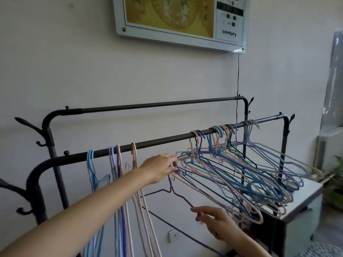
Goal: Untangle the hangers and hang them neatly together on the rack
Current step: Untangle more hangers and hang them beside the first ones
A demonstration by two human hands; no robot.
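A dark metal rack has a front rail (159, 142) and a higher back rail (148, 104). A tangled bunch of pastel hangers (241, 173) hangs askew on the right half of the front rail. Several hangers (115, 164) hang straight on the left part. My left hand (160, 166) pinches the hook of a purple hanger (178, 194) at the left edge of the tangle. Lower down, my right hand (213, 219) touches that hanger's sloping arm, fingers partly curled.
A white cabinet (304, 210) stands under the rack's right end, with a potted plant (336, 182) beyond it. A framed calendar (181, 21) hangs on the wall, its cable (238, 75) dropping behind the rack. Coat hooks (27, 125) stick out at the left post.
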